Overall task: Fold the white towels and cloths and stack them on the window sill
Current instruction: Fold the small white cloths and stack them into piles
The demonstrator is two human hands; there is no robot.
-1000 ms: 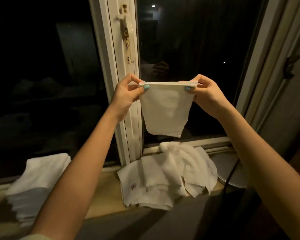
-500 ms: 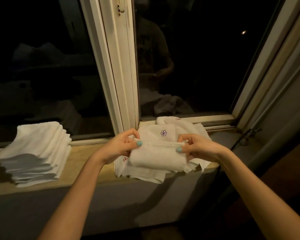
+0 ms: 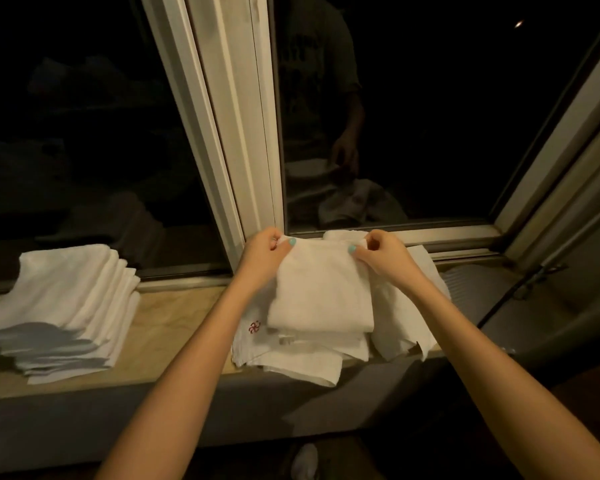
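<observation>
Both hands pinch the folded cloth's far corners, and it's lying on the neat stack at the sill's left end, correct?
No. The left hand and right hand do pinch the folded cloth by its far corners, but it lies on the loose pile by the window post, not the neat stack; the head view shows it.

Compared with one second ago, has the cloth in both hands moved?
Yes. The cloth went down, from before the window glass onto the unfolded pile on the sill.
</observation>
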